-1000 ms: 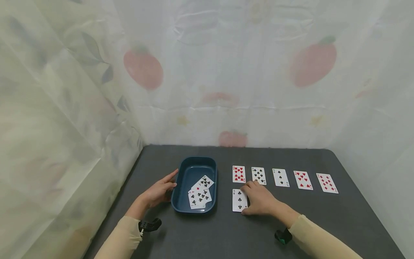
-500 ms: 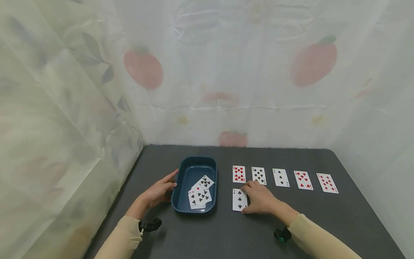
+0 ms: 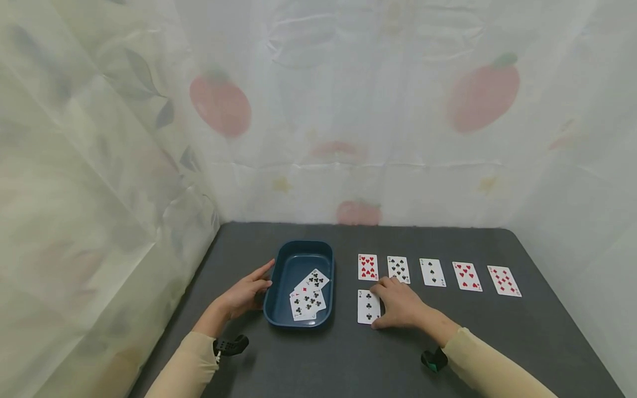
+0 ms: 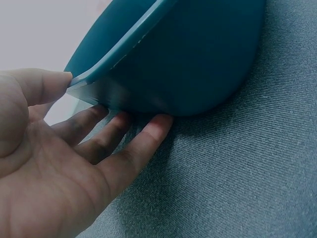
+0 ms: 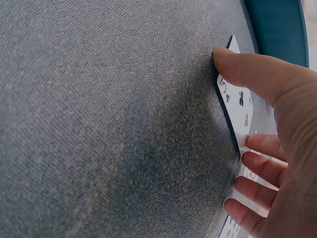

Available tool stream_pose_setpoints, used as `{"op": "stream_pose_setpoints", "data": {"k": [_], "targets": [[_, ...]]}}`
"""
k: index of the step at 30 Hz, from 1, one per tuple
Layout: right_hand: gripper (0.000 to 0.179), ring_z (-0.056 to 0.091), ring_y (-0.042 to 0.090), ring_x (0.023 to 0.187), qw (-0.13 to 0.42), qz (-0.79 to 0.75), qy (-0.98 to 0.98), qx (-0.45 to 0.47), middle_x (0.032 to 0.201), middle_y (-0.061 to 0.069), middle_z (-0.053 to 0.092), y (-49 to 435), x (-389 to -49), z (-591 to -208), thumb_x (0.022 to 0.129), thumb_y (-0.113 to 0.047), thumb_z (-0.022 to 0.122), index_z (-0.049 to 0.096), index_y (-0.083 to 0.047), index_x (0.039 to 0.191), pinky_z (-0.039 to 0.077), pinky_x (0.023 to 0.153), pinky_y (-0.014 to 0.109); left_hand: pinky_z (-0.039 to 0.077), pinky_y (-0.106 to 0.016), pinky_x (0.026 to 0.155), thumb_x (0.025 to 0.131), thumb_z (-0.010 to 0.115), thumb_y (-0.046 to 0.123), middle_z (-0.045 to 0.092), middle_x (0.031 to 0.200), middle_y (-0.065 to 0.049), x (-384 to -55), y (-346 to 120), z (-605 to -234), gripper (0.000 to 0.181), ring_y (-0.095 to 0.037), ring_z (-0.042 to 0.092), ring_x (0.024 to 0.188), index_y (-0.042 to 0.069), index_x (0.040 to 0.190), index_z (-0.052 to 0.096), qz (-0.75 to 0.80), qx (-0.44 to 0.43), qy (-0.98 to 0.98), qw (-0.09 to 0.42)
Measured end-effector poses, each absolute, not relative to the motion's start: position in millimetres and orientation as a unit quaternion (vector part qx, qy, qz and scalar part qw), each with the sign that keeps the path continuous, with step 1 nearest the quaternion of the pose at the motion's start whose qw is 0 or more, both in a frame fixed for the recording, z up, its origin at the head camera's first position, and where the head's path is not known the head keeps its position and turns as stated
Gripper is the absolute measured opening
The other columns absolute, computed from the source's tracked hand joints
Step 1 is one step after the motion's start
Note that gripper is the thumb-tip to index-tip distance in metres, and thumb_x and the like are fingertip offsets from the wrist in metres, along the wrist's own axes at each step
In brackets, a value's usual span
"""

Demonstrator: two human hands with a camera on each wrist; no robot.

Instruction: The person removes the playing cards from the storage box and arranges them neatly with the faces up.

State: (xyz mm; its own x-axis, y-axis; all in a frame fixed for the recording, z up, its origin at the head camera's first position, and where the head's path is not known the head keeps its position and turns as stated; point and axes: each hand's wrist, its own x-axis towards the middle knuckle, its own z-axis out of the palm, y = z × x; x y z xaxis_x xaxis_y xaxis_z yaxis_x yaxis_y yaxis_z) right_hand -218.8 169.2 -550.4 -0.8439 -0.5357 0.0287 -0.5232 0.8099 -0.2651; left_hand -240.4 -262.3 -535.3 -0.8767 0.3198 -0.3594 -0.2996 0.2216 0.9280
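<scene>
A dark blue tray (image 3: 298, 260) stands left of the middle of the table with several playing cards (image 3: 308, 301) overlapping inside. My left hand (image 3: 241, 298) is at its left side; in the left wrist view the thumb touches the rim and extended fingertips meet the wall's lower part. Right of the tray lies a three of clubs (image 3: 367, 307), face up. My right hand (image 3: 403, 307) holds that card by its right side, thumb at the near edge and index finger at the far edge. In the right wrist view the other fingers spread past the card (image 5: 237, 106).
Behind the right hand a row of face-up cards runs rightwards: a heart card (image 3: 367, 267), a spade card (image 3: 398, 270), a three of spades (image 3: 432, 272), another heart card (image 3: 466, 276) and a diamond card (image 3: 504, 281). A patterned curtain (image 3: 298, 110) borders the dark table (image 3: 318, 365).
</scene>
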Motion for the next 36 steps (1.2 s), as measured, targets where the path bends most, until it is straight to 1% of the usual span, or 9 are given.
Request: {"op": "stream_pose_setpoints", "data": {"k": [3, 11, 17, 22, 27, 30, 36], "targets": [[0.079, 0.053, 0.025, 0.103, 0.023, -0.132, 0.951, -0.279, 0.121, 0.008, 0.059, 170, -219, -550, 0.064, -0.054, 0.091, 0.068, -0.009, 0.125, 0.047, 0.087, 0.049, 0.043, -0.068, 0.098, 0.109, 0.047, 0.017, 0.016, 0.167, -0.020, -241, -262, -535, 0.064, -0.045, 0.034, 0.144, 0.040, 0.163, 0.022, 0.623, 0.008, 0.741, 0.249], [0.080, 0.054, 0.026, 0.103, 0.024, -0.136, 0.950, -0.279, 0.121, 0.008, 0.059, 170, -218, -549, 0.064, -0.053, 0.091, 0.068, -0.008, 0.125, 0.047, 0.088, 0.050, 0.044, -0.067, 0.098, 0.109, 0.047, 0.017, 0.018, 0.166, -0.021, -240, -262, -535, 0.064, -0.044, 0.038, 0.141, 0.040, 0.164, 0.021, 0.623, 0.009, 0.741, 0.249], [0.083, 0.053, 0.026, 0.103, 0.027, -0.134, 0.949, -0.283, 0.120, 0.009, 0.059, 170, -219, -549, 0.065, -0.054, 0.090, 0.066, -0.006, 0.129, 0.047, 0.088, 0.050, 0.044, -0.067, 0.097, 0.110, 0.046, 0.017, 0.018, 0.166, -0.022, -240, -262, -536, 0.064, -0.045, 0.037, 0.142, 0.039, 0.164, 0.021, 0.625, 0.009, 0.740, 0.248], [0.081, 0.054, 0.027, 0.109, 0.022, -0.140, 0.948, -0.286, 0.122, 0.008, 0.059, 171, -222, -546, 0.071, -0.054, 0.087, 0.065, -0.007, 0.133, 0.047, 0.092, 0.050, 0.044, -0.068, 0.098, 0.110, 0.045, 0.017, 0.019, 0.165, -0.022, -240, -263, -537, 0.064, -0.046, 0.038, 0.141, 0.037, 0.165, 0.018, 0.624, 0.012, 0.741, 0.249], [0.071, 0.054, 0.029, 0.118, -0.017, -0.160, 0.941, -0.296, 0.127, 0.008, 0.060, 169, -228, -537, 0.081, -0.047, 0.083, 0.064, -0.008, 0.136, 0.046, 0.099, 0.051, 0.044, -0.068, 0.098, 0.109, 0.047, 0.018, 0.023, 0.165, -0.019, -240, -263, -538, 0.064, -0.043, 0.042, 0.139, 0.040, 0.163, 0.022, 0.626, 0.004, 0.740, 0.246], [0.067, 0.052, 0.030, 0.124, -0.036, -0.179, 0.935, -0.304, 0.131, 0.008, 0.060, 162, -233, -527, 0.084, -0.044, 0.081, 0.062, -0.009, 0.139, 0.045, 0.102, 0.050, 0.045, -0.067, 0.097, 0.109, 0.048, 0.018, 0.023, 0.165, -0.018, -240, -262, -539, 0.064, -0.042, 0.042, 0.138, 0.040, 0.163, 0.024, 0.626, 0.002, 0.741, 0.242], [0.068, 0.045, 0.030, 0.134, -0.021, -0.220, 0.923, -0.314, 0.143, 0.009, 0.054, 141, -238, -509, 0.089, -0.043, 0.079, 0.057, -0.014, 0.146, 0.041, 0.107, 0.052, 0.044, -0.067, 0.098, 0.109, 0.048, 0.018, 0.021, 0.165, -0.020, -240, -263, -538, 0.064, -0.044, 0.040, 0.140, 0.039, 0.164, 0.021, 0.623, 0.005, 0.743, 0.245]]}}
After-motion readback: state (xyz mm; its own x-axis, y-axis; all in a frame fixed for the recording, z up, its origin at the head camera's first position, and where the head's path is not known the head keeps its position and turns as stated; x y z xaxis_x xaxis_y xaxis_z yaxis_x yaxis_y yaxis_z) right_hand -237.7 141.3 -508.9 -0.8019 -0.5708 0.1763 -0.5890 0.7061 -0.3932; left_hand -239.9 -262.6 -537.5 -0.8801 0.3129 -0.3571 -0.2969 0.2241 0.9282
